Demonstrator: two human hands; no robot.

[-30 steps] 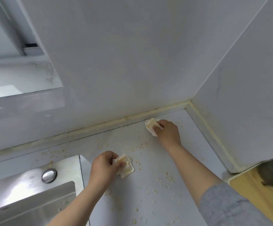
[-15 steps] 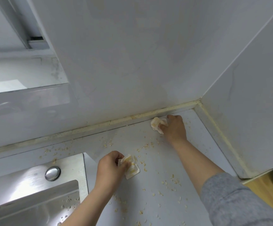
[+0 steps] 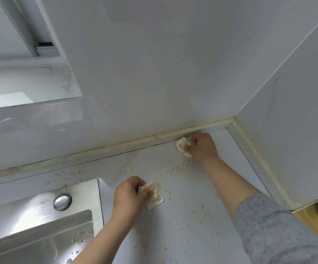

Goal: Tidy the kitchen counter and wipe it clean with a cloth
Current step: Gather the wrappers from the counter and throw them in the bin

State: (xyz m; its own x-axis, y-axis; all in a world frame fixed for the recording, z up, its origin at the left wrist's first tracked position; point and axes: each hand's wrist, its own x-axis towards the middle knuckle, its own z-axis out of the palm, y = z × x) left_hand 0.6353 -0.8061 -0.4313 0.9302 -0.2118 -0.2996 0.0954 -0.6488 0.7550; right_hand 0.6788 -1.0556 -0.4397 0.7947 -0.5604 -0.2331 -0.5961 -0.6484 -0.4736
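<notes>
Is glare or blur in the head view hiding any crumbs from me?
Head view: glare whitens the sink deck, possibly masking crumbs there; walls lean from wide-angle distortion; counter, left hand with folded cloth and right hand with crumpled cloth are sharp.

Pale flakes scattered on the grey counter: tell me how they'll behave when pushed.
Probably light: the small pale flakes are thin, flat and separate, so they should slide and scatter, not roll. On the shiny steel sink they may skid more easily.

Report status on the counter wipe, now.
Left hand grips folded cloth beside sink. Right hand grips crumpled cloth at back seam. Flakes scattered across counter.
</notes>
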